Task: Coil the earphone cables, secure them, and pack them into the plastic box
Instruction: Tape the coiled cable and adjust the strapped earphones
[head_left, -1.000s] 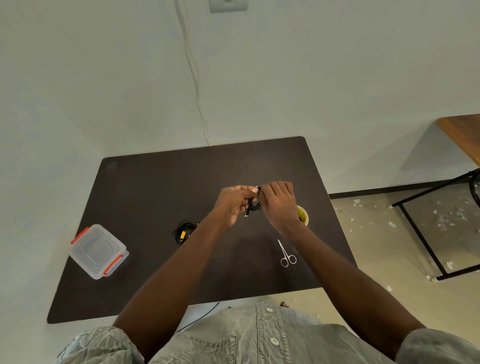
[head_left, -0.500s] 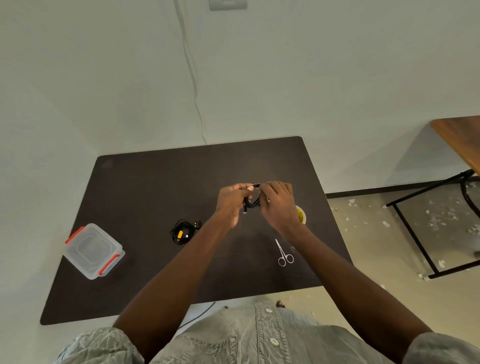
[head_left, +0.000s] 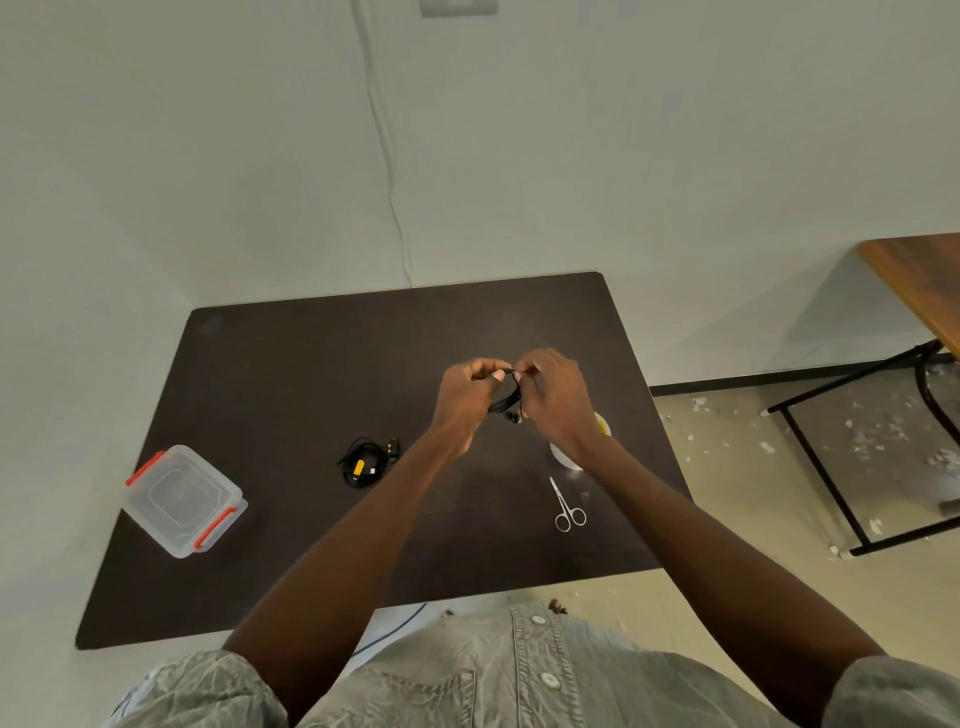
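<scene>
Above the middle of the dark table (head_left: 291, 364), my left hand (head_left: 462, 395) and my right hand (head_left: 556, 395) meet and both pinch a small black earphone cable bundle (head_left: 506, 402). Its loops hang between the two palms, and most of it is hidden by my fingers. A second black earphone coil (head_left: 366, 461) with a yellow band lies on the table to the left of my left forearm. The clear plastic box (head_left: 184, 501) with red latches sits lid-on near the table's left edge.
Small silver scissors (head_left: 567, 506) lie right of centre near my right forearm. A tape roll with yellow (head_left: 602, 426) peeks from behind my right wrist. A wooden table (head_left: 914, 280) on black legs stands at the far right, over littered floor.
Both hands stay together on the black bundle, with small finger shifts. The camera view has drifted slightly, nothing on the table has moved.
</scene>
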